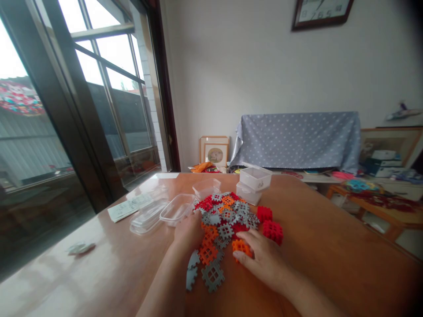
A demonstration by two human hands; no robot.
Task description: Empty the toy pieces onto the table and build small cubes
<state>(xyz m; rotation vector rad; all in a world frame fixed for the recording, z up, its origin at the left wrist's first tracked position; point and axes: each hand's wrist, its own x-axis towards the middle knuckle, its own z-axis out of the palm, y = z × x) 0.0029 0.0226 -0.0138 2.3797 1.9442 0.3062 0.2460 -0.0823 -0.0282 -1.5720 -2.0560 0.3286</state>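
A loose heap of grey, red and orange notched plastic building tiles (226,231) spreads over the table. At its left edge is my left hand (189,231), touching or just over the tiles; its fingers are blurred and mostly turned away. My right hand (261,253) lies to the right of the heap, thumb and fingers curled around a stack of orange building tiles (242,249) on the tabletop. Beyond that hand stand two red tile stacks, a nearer one (272,232) and a farther one (265,214). Grey tiles (213,275) lie between my forearms.
Clear plastic tubs (177,209) and a lid (148,218) sit left of the heap, beside a paper sheet (130,206). Two stacked white boxes (254,182) stand behind it. A small crumpled item (81,248) lies at the left of the wooden table (125,273).
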